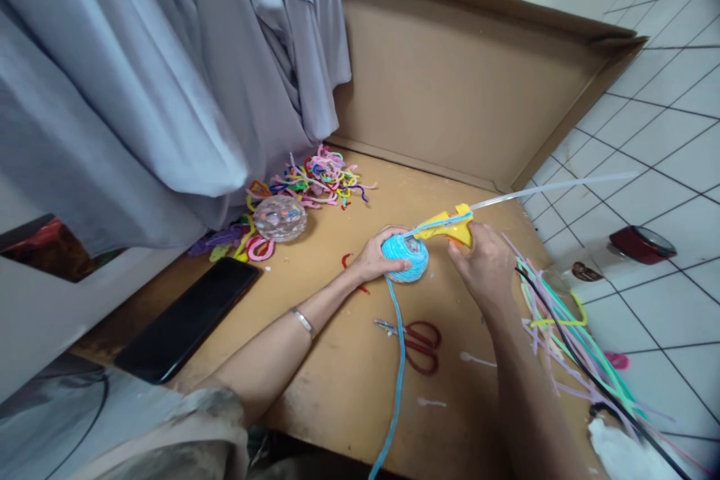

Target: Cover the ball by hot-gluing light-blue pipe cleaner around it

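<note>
My left hand (376, 255) is closed around a small round object wrapped in fuzzy light-blue cord (409, 261), its greyish opening showing at the top. From under that hand a loose tail of the cord (400, 360) hangs toward the front edge of the table. A yellow glue gun (454, 231) is gripped in my right hand (484, 259), its nozzle end close to the rim of the wrapped object. A long clear glue stick (551, 186) sticks out behind the gun. Another stretch of blue cord runs along the gun; whether the right hand touches it is unclear.
Red-handled scissors (421, 345) lie below the hands. To the left are a phone (191, 322), a clear faceted bowl (280, 219) and colourful pipe cleaner scraps (326, 176). Cardboard (461, 82) stands behind; pipe cleaners (568, 345) and a red-lidded jar (641, 244) are right.
</note>
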The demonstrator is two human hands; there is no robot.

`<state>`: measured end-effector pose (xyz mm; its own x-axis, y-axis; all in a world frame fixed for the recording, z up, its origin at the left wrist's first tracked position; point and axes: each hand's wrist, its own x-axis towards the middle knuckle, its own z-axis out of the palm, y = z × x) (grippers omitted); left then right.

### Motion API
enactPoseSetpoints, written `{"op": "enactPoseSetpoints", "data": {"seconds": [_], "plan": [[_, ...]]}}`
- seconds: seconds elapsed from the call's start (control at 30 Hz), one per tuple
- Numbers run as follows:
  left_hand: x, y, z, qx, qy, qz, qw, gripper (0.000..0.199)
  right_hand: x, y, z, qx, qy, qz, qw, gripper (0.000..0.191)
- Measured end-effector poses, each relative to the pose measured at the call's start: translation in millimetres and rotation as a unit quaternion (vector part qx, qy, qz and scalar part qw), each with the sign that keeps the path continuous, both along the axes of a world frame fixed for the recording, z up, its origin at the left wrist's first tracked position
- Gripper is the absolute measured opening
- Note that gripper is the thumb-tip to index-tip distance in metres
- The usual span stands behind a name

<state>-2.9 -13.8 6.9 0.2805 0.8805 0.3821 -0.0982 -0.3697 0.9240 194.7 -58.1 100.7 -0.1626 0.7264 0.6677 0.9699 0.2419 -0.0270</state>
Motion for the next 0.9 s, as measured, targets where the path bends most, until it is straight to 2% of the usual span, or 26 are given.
{"op": "enactPoseSetpoints", "data": {"seconds": [0.23,0.47,0.9], "plan": [[-0.1,-0.3,0.4,0.002,-0.001,-0.001,1.0,0.062,-0.2,-0.2,0.3,-0.014,-0.005,0.002,1.0,0.022],[0.2,1.7,-4.0,0.004,-0.001,0.002,1.0,0.064,0.3,1.0,-1.3,0.012,0.003,0.003,1.0,0.022],[0.7,0.9,-2.1,0.008,0.003,0.007,1.0,0.062,1.5,0.5,0.9,0.016,-0.018,0.004,1.0,0.02]]}}
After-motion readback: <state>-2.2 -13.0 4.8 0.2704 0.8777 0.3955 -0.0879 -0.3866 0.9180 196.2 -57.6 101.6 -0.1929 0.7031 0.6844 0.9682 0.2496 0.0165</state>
